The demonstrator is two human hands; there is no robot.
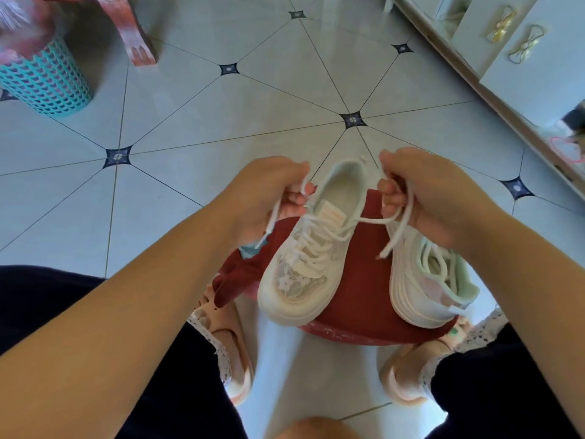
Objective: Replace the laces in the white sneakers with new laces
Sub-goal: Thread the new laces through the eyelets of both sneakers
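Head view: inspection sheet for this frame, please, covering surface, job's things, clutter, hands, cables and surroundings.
Surface: red cloth spread under both sneakers.
Job's things: white sneaker upright and laced; second sneaker on its side to its right; white lace with both ends drawn out sideways.
Clutter: nothing seen.
Grippers: left hand and right hand each pinch one lace end.
Cables: nothing seen.
Surroundings: tiled floor, teal basket, white cabinet.

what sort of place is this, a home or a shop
Most likely a room in a home, though little of it shows. The floor is pale tile with dark diamond insets, a teal plastic wastebasket stands at the far left, and a white cabinet with gold bow-shaped handles lines the right.
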